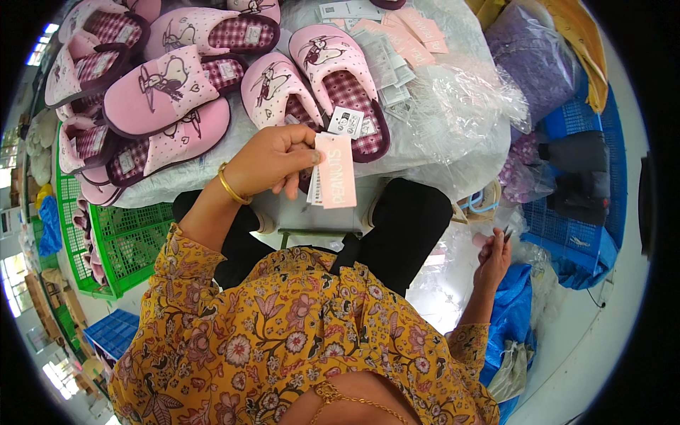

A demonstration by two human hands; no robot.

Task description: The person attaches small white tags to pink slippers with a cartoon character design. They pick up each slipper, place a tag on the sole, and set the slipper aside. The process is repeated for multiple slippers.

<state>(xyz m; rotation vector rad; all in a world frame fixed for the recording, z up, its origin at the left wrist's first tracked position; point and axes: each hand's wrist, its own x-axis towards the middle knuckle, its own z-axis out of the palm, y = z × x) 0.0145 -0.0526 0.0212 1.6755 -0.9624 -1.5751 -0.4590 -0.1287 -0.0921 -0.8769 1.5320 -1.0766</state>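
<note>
My left hand (273, 161), with a gold bangle at its wrist, pinches a pink hang tag (338, 180) by its upper end; white tags show behind it. Just beyond lies a pair of pink slippers (338, 49) with dark purple edging and checked insoles. A small white label (346, 122) rests over the opening of the nearer-right slipper, close to the tag. Off to the right, low beside the table, my right hand (492, 263) is closed around a small, thin dark thing whose kind I cannot make out.
More pink slippers (152, 95) are heaped at the table's left. Loose tags (407, 35) and clear plastic bags (467, 99) cover its right part. A green crate (134, 255) stands at the left; a blue crate (588, 170) with dark and purple items is at the right.
</note>
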